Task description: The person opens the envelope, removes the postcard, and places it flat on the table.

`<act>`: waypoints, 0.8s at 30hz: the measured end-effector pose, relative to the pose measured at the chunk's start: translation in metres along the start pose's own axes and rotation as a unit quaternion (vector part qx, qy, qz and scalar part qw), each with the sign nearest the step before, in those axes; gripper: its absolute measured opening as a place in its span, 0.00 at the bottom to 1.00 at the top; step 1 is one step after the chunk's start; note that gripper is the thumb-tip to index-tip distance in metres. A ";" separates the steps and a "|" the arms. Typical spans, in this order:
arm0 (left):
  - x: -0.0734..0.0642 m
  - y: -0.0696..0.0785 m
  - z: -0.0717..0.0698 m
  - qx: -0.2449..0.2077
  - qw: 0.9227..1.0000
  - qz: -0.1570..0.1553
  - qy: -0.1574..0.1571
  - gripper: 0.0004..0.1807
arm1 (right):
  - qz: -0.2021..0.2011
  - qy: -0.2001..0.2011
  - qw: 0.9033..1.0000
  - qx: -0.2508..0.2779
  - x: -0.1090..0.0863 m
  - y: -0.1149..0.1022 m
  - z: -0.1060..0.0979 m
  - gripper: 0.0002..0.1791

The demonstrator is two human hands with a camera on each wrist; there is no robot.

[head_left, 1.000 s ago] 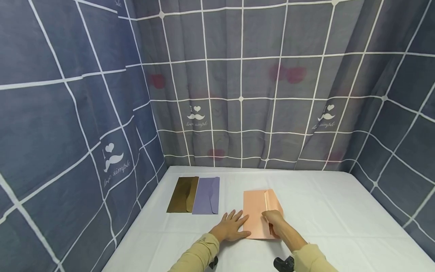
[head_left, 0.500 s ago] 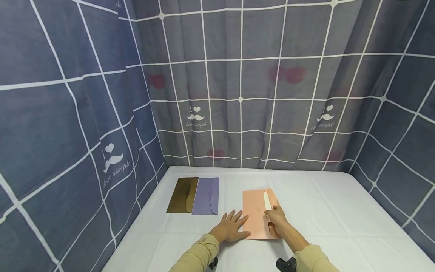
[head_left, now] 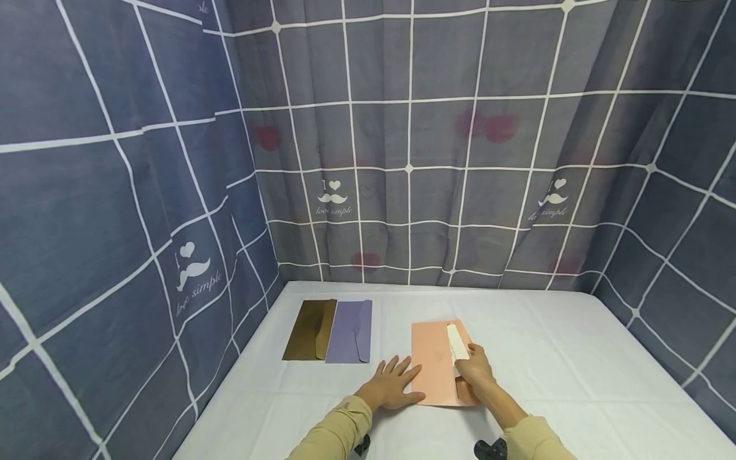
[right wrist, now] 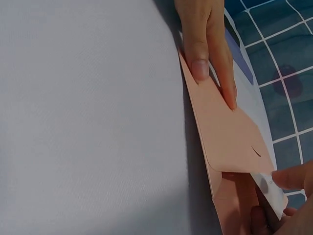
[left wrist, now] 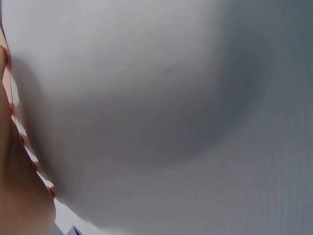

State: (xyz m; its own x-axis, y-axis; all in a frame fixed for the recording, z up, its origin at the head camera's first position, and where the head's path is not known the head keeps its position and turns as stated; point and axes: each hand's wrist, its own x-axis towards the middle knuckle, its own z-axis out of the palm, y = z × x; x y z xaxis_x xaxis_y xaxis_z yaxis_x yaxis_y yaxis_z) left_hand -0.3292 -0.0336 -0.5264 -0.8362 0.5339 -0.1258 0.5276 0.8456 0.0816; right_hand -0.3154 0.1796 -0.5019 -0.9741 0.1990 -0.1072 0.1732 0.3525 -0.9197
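Note:
A peach envelope (head_left: 432,358) lies on the white table, its opening toward the right. My left hand (head_left: 391,385) rests on its left edge with fingers spread; in the right wrist view the thumb and a finger of that left hand (right wrist: 208,41) press the envelope (right wrist: 225,132). At the opening, my right hand (head_left: 476,370) pinches a white piece of paper (head_left: 457,343) that sticks partly out; the rest is hidden inside. In the right wrist view, the right thumb lies on the paper (right wrist: 266,185), and other fingers reach under it.
A brown envelope (head_left: 305,329) and a purple envelope (head_left: 347,332) lie side by side at the table's left back. A checked curtain (head_left: 379,140) encloses the white table (head_left: 546,358) at the back and sides.
My right hand has shifted slightly to the right with the paper, and more of the white paper shows at the envelope's opening. The left hand has stayed put.

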 end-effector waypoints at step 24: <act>0.000 0.001 -0.001 -0.008 1.000 0.006 0.005 0.38 | -0.042 0.049 0.987 -0.145 0.003 0.014 -0.017 0.42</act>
State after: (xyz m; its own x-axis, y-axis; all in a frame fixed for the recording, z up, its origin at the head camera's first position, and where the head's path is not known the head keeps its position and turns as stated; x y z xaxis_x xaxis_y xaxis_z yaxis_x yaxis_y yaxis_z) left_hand -0.3284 -0.0329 -0.5251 -0.8317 0.5431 -0.1155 0.5344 0.8394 0.0985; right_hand -0.3137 0.2008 -0.5088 -0.9706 0.2403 0.0143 0.1407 0.6148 -0.7760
